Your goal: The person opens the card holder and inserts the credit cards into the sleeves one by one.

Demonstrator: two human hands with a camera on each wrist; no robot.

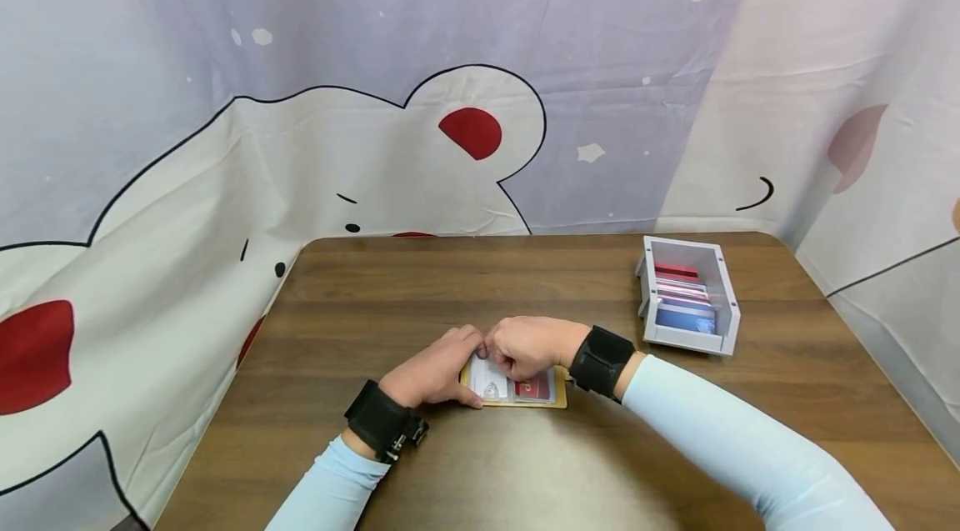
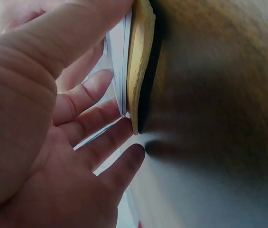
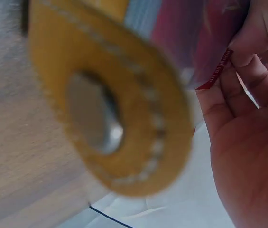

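Note:
A yellow card holder (image 1: 561, 391) lies unfolded on the table, clear plastic sleeves inside. A red card (image 1: 532, 388) shows in its right side and a white page (image 1: 491, 381) in its left. My left hand (image 1: 435, 371) holds the left end, thumb at the near corner and fingers at the far one. Over the sleeves, my right hand (image 1: 531, 345) has curled fingers pinching near the upper left, by the left fingertips; I cannot tell if a card is in that pinch. The stitched strap (image 3: 138, 90) with a metal snap (image 3: 93, 114) fills the right wrist view.
To the right on the wooden table (image 1: 420, 281) stands a grey box (image 1: 686, 338) with several cards (image 1: 686, 319) upright in it. A printed curtain (image 1: 337, 156) hangs behind the table's far edge. Black straps circle both wrists.

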